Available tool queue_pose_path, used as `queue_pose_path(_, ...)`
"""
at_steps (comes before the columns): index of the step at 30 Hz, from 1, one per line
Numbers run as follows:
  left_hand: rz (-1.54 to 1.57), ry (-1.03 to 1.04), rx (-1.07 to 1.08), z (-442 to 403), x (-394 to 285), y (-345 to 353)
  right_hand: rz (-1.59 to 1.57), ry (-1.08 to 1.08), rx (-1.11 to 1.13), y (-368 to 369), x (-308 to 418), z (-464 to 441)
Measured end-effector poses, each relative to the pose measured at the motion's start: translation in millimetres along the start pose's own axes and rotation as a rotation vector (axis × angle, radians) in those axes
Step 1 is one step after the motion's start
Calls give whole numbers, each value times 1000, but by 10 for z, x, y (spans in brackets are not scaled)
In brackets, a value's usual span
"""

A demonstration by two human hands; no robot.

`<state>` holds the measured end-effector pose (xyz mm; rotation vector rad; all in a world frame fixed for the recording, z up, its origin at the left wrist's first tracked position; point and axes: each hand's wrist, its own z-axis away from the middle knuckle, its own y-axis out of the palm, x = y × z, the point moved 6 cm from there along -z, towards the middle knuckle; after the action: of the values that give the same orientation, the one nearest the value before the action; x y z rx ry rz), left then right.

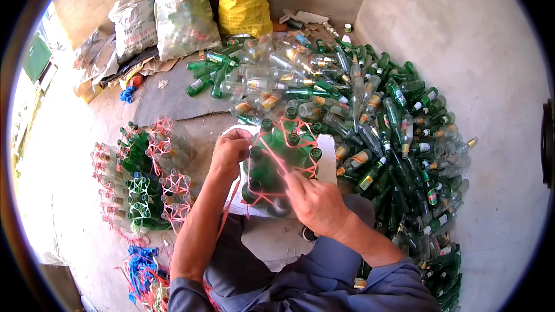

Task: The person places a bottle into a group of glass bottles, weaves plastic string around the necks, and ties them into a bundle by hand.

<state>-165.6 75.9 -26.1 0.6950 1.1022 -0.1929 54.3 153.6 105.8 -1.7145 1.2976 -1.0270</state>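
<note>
In front of me a cluster of green bottles (295, 140) stands upright on a white board (328, 156), with pink string (269, 149) laced round the necks. My left hand (232, 147) is closed in a pinch at the cluster's left side, beside a bottle neck; what lies between its fingertips is partly hidden. A strand of the string hangs below it along the forearm. At the front right, my right hand (318, 202) is closed, its fingers curled on the string, which stretches taut across the bottle tops.
A large heap of loose green and clear bottles (399, 138) lies to the right and behind. Tied bottle bundles (144, 196) stand at the left, above tangled blue and pink string (144, 268). A yellow sack (245, 0) and white sacks (185, 11) line the back wall.
</note>
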Motion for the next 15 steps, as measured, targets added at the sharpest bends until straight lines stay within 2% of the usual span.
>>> queue_pose_path(15, 21, -9, 75, -124, 74, -21, -85, 1, -34, 48, 1, 43)
